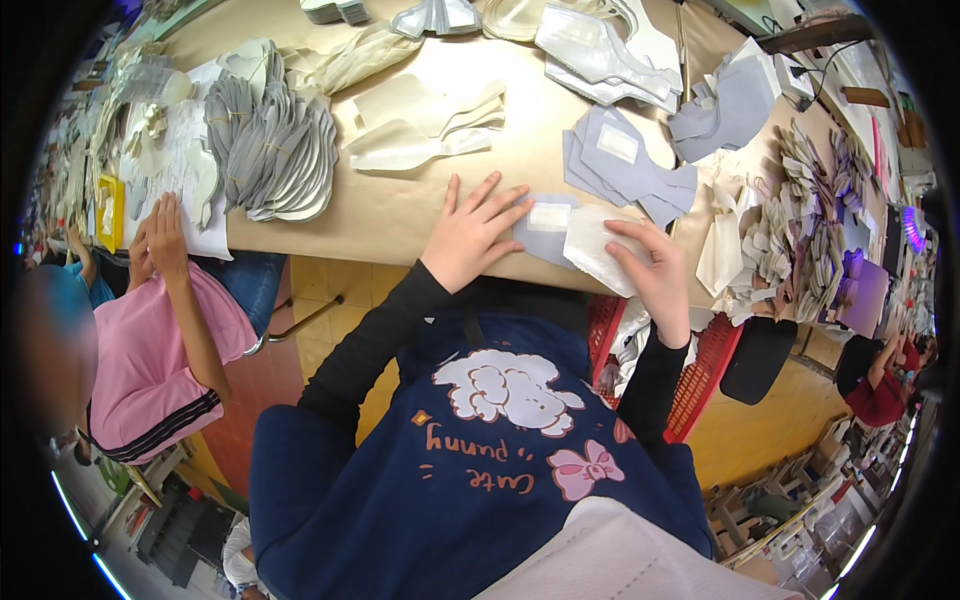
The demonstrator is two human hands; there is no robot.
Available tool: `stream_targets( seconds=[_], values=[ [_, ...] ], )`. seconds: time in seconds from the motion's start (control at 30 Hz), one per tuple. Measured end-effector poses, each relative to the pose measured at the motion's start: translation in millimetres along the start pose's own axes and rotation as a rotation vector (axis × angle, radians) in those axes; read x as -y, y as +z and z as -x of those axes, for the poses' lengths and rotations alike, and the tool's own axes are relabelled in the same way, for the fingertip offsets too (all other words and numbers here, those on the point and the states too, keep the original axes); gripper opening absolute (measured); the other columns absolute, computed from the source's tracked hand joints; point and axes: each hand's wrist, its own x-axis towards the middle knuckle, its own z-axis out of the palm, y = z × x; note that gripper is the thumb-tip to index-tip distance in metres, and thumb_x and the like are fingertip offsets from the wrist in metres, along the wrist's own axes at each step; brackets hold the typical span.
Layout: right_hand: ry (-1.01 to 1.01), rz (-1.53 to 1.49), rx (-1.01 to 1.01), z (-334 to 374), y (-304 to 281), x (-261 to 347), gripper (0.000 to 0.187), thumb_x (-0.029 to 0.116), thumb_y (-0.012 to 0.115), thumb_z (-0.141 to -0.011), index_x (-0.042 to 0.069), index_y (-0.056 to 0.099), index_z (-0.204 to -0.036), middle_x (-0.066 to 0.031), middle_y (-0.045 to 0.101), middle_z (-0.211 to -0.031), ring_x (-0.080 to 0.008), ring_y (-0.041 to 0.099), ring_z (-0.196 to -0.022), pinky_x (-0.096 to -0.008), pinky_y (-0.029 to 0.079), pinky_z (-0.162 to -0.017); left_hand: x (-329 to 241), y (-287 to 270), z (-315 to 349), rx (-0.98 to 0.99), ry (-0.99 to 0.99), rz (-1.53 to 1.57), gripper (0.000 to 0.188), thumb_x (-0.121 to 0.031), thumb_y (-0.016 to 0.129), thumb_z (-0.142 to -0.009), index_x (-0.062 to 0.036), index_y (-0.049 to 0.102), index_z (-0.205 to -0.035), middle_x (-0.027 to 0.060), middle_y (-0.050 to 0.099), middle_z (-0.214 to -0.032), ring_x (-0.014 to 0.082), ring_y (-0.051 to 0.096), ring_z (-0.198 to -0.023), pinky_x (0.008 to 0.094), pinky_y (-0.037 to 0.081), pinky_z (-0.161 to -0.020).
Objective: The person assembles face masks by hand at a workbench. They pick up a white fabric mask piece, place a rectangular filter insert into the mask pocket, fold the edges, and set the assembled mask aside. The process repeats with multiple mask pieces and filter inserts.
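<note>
My left hand lies flat on the brown-covered table near its front edge, fingers spread, the fingertips at the left edge of a grey-blue cut piece. That piece bears a small pale rectangle. In my right hand a white sheet-like piece is pinched between thumb and fingers, and it overlaps the right side of the grey-blue piece. Just beyond, a fanned stack of similar grey-blue pieces rests on the table; the upper one also carries a pale rectangle.
Bundled grey pieces stand at the left, cream cut pieces farther back. White pieces lie at the back right. A red basket is below the table edge by my right arm. A co-worker in a pink top sits at the left.
</note>
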Motion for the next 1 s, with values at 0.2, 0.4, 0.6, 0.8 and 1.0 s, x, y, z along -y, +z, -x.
stream_targets(
  seconds=[0.2,0.4,0.6,0.8,1.0],
  values=[
    [-0.033,-0.096,0.044,-5,25,8,0.025,0.006,0.074,-0.087,0.002,0.074,-0.112,-0.0134,0.071,-0.100,-0.0290,0.068,-0.092,-0.0342,0.051,-0.085,19,-5,-3,-0.017,-0.040,0.213,0.052,-0.031,0.078,-0.085,-0.0209,0.065,-0.134,0.0024,0.049,-0.155,0.0302,0.032,-0.151,0.0647,0.013,-0.121],
    [-0.003,-0.098,0.135,-22,50,3,0.027,0.005,0.073,-0.087,0.002,0.074,-0.114,-0.0136,0.071,-0.101,-0.0263,0.068,-0.093,-0.0325,0.050,-0.084,14,-7,1,-0.134,-0.188,0.189,0.039,-0.028,0.082,-0.079,-0.0213,0.073,-0.117,0.0040,0.050,-0.152,0.0334,0.030,-0.152,0.0642,0.011,-0.121],
    [-0.005,-0.124,0.133,-33,60,-8,0.027,0.006,0.074,-0.087,0.001,0.074,-0.114,-0.0133,0.072,-0.102,-0.0236,0.067,-0.092,-0.0321,0.050,-0.084,15,-8,-3,-0.102,-0.258,0.276,0.040,-0.026,0.083,-0.076,-0.0220,0.072,-0.114,0.0025,0.049,-0.153,0.0317,0.026,-0.153,0.0627,0.008,-0.122],
    [-0.006,-0.100,0.132,-34,64,-13,0.026,0.007,0.073,-0.087,0.003,0.074,-0.114,-0.0138,0.070,-0.100,-0.0283,0.068,-0.092,-0.0341,0.051,-0.082,15,-7,-3,-0.098,-0.271,0.296,0.038,-0.026,0.082,-0.076,-0.0222,0.072,-0.112,0.0017,0.048,-0.154,0.0301,0.025,-0.153,0.0586,0.007,-0.123],
    [-0.006,-0.085,0.119,-34,65,-14,0.026,0.008,0.073,-0.087,0.005,0.074,-0.113,-0.0146,0.069,-0.098,-0.0322,0.069,-0.091,-0.0361,0.052,-0.081,21,-7,-4,-0.085,-0.298,0.365,0.031,-0.028,0.082,-0.077,-0.0212,0.071,-0.106,0.0017,0.049,-0.153,0.0302,0.025,-0.153,0.0569,0.006,-0.124]
  ],
)
